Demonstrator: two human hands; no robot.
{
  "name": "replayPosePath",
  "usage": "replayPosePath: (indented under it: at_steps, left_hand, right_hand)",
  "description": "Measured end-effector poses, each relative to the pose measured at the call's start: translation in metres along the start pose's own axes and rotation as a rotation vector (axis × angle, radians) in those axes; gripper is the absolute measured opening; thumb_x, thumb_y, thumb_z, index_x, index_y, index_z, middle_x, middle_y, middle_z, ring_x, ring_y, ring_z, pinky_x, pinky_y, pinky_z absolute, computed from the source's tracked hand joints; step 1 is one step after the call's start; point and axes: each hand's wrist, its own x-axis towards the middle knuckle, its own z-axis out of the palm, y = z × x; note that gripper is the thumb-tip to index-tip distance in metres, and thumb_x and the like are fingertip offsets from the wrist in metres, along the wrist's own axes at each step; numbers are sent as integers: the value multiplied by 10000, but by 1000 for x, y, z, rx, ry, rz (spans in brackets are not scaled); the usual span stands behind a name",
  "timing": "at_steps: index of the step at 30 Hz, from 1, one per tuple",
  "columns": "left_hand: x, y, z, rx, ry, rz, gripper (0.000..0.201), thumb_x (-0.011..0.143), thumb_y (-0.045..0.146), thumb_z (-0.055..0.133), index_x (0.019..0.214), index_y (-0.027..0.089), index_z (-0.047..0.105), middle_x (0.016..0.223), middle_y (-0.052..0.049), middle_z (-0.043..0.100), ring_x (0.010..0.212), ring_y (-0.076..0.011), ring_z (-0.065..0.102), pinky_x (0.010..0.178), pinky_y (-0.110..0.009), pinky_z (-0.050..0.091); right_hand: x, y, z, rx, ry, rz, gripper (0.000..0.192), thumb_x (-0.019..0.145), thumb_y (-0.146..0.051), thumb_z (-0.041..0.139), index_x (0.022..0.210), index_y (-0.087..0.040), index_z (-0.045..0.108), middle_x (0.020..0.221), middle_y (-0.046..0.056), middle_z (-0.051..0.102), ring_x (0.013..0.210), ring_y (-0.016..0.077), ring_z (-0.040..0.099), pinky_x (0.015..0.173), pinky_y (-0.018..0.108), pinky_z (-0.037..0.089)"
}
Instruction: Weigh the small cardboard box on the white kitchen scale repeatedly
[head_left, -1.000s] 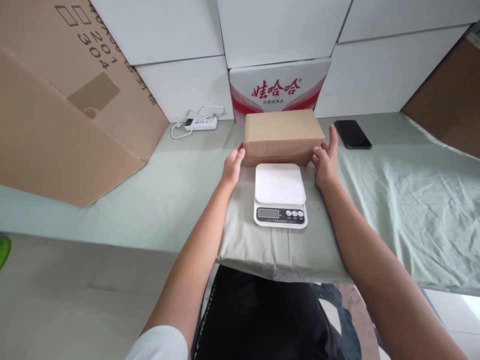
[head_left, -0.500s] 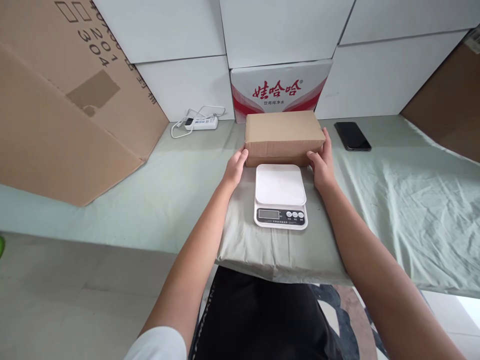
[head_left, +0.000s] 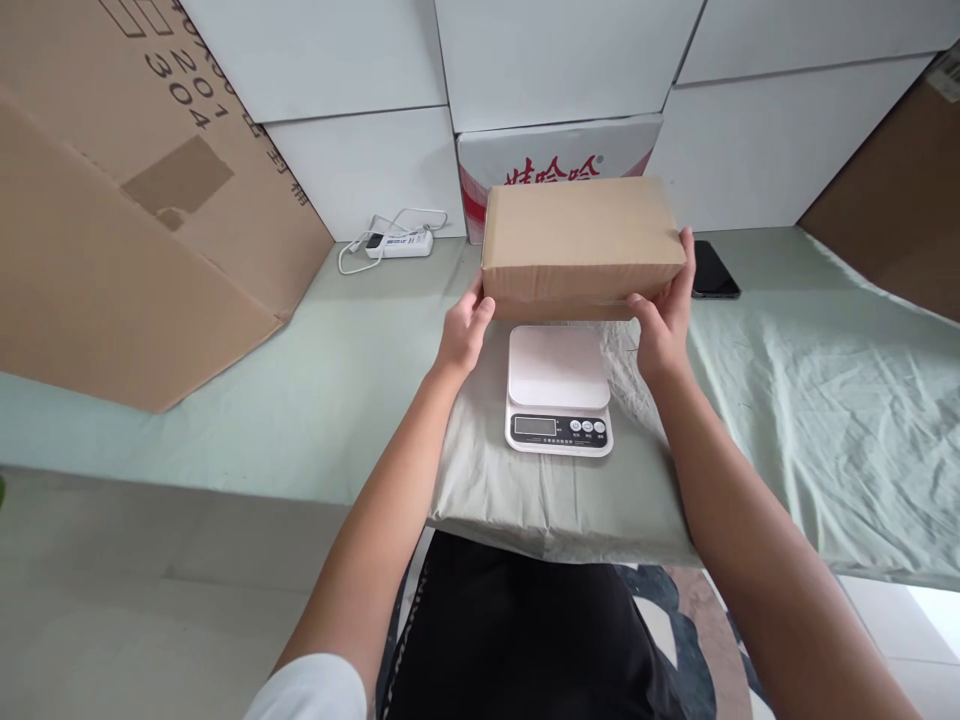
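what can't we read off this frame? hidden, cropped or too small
Head view only:
- Scale display: too small to read.
- Cardboard box underside and far side: hidden by the box itself; whether it clears the scale's platform is unclear.
- Left hand and right hand fingertips: partly behind the box.
- Red-printed carton: lower print covered by the box.
- Phone: near end hidden by the right hand.
- Large cardboard sheet: print cut by the top edge.

Count on the bench — one of each

One brown box (head_left: pixel 579 238), one scale (head_left: pixel 559 391), one phone (head_left: pixel 714 271), one power strip (head_left: pixel 398 243), one red-printed carton (head_left: pixel 559 160) — two hands (head_left: pixel 463 330).
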Motion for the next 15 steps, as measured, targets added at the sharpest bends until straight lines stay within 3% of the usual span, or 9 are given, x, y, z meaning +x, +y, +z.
replayPosePath:
  at_steps: [4,8,12,15]
  left_hand:
    - [-10,17,-4,-7,13,75,1054,930,986,541,1659,232,649,1751,-140,660,1728,-390,515,1425,-482,424]
    - [-38,31,-12,-98,22,90,917,1004,902,542,1655,264,652,1741,-128,669,1737,-379,507,1424,-505,436]
    - [-78,35,-16,-141,2,70,830,987,860,611,1567,277,730,1615,-140,762,1650,-395,612,1356,-543,545]
    - [-99,29,-13,-162,28,68,755,983,814,649,1491,270,777,1521,-154,811,1557,-402,695,1301,-564,603]
  right_hand:
    - [-2,-27,-9,-40,-18,7,1207,844,-977,538,1857,-459,136,1932,10,340,1784,414,351,1441,715,396]
    - [-20,-45,-22,-18,-12,-68,1160,862,-964,577,1841,-444,235,1923,26,364,1775,429,375,1451,689,411]
    - [-58,-45,-32,12,-31,-141,1099,863,-883,692,1806,-526,257,1914,9,375,1753,436,439,1421,721,451]
    - [-85,-35,-30,6,8,-130,1146,838,-881,706,1805,-516,211,1923,29,338,1768,430,411,1423,747,423]
